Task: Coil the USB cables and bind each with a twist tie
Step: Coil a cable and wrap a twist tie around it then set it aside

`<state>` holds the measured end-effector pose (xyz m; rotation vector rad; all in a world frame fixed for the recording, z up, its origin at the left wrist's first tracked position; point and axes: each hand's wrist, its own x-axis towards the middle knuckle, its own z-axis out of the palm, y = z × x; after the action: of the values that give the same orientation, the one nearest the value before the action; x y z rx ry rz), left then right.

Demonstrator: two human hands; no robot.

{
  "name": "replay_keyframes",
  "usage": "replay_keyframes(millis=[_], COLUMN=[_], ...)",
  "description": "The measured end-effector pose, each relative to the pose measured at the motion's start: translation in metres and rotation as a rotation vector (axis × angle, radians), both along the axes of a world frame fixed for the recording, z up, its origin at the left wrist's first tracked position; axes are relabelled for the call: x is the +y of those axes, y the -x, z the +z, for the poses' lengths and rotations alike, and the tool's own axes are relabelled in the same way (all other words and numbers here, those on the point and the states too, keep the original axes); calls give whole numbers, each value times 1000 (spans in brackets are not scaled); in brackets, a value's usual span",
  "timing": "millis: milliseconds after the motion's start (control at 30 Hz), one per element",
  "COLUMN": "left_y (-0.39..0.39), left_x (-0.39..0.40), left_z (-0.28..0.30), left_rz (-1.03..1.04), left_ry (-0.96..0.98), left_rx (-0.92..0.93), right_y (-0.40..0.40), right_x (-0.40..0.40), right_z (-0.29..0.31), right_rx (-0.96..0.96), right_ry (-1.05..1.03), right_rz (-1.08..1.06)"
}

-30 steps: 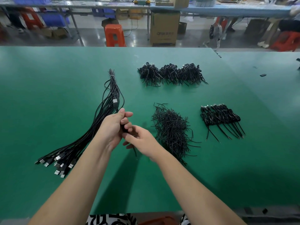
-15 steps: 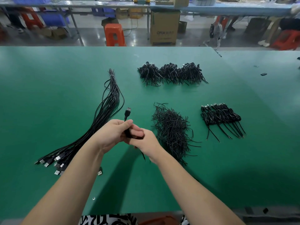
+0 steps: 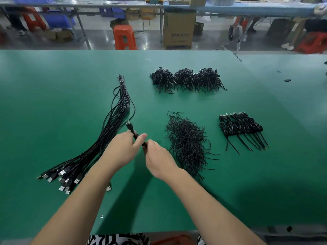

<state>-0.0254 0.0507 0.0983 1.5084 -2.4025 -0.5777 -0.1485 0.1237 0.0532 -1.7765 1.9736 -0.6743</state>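
Observation:
My left hand (image 3: 122,149) grips a coiled black USB cable (image 3: 131,129) whose plug sticks out up and to the left above the fingers. My right hand (image 3: 157,158) touches the coil's near end, fingers pinched there; whether a twist tie sits between them is hidden. A long bundle of uncoiled black USB cables (image 3: 106,138) lies to the left, plugs fanned toward me. A loose heap of black twist ties (image 3: 187,142) lies just right of my hands. A row of coiled, bound cables (image 3: 240,128) rests further right.
Three dark piles of finished coils (image 3: 185,80) sit at the back of the green table (image 3: 53,103). Past the far edge are an orange stool (image 3: 124,37), a cardboard box (image 3: 179,29) and other benches. A small screw (image 3: 101,216) lies near the front edge.
The coil's plug came out above my left hand and now points up-left. Both hands shifted slightly right and away from me, and my right hand closed in on the coil's end.

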Motion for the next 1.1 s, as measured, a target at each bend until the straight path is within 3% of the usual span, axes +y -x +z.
replay_keyframes(millis=[100, 233, 400, 533, 1100], left_y=[-2, -5, -7, -7, 6], left_x=[-3, -10, -15, -19, -24], left_z=[1, 1, -1, -3, -11], left_rz=[-59, -75, -93, -90, 30], left_ry=[-15, 2, -30, -57, -238], left_rx=[183, 136, 76, 54, 121], right_y=[-4, -7, -12, -17, -27], right_x=[-1, -4, -6, -6, -16], right_z=[1, 0, -6, -9, -18], right_rx=[0, -19, -352, -530, -333], right_ry=[-16, -75, -237, -235, -134], right_rz=[-20, 8, 12, -17, -180])
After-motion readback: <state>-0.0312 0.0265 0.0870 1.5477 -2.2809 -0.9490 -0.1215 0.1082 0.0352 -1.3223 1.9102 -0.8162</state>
